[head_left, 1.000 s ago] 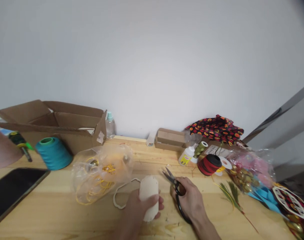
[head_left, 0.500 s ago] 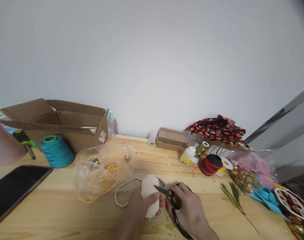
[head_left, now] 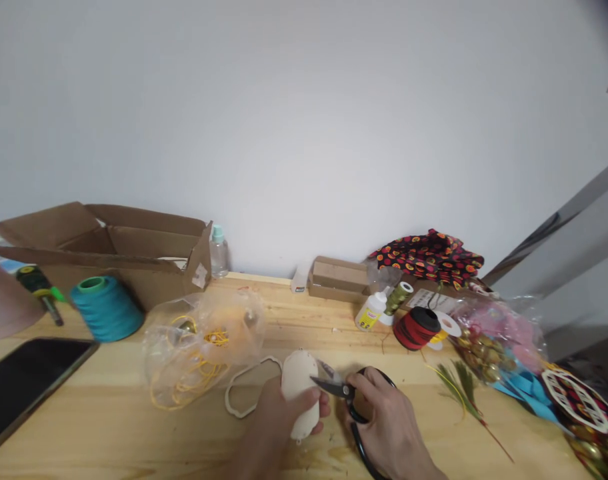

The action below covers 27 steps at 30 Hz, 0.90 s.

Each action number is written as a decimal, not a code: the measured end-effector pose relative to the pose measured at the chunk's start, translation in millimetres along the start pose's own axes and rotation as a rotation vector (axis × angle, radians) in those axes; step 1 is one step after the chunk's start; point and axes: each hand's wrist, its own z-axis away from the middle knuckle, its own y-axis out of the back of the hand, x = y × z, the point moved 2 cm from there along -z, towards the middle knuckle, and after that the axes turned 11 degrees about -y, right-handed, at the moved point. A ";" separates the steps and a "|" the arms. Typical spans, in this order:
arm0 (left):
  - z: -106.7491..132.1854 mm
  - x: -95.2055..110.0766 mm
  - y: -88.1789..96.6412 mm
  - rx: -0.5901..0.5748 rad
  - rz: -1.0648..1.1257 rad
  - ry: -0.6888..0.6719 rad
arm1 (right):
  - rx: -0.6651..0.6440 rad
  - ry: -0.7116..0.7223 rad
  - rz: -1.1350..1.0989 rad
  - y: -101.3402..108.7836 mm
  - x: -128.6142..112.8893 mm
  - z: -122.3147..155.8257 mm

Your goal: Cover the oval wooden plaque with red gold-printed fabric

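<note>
My left hand pinches a cream oval piece with a scalloped edge, thumb across its front; its material is hard to tell. A pair of black-handled scissors is gripped in my right hand, fingers through the handle loops. Their blades stand apart, the tips at the right edge of the cream piece. Beside my left hand a thin cream outline ring lies on the wooden table, partly hidden behind my wrist.
Left of my hands are a clear bag with yellow cord, a teal thread cone, a phone and a cardboard box. To the right stand a glue bottle, a red-black spool and a bag of gold bells.
My right hand and the scissors have shifted slightly right, and the handles have spread wider. The left hand keeps its hold on the cream piece. The whole view has turned a little.
</note>
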 end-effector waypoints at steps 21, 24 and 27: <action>8.3 -0.4 -7.7 -0.055 -0.029 -0.011 | 0.024 -0.088 -0.010 -1.4 11.2 -10.9; 11.7 5.4 -9.8 -0.051 0.009 -0.001 | 0.093 -0.215 -0.029 -0.2 26.1 -16.3; 11.2 11.2 -13.9 -0.063 0.053 -0.032 | 0.098 -0.217 -0.116 1.2 32.6 -16.2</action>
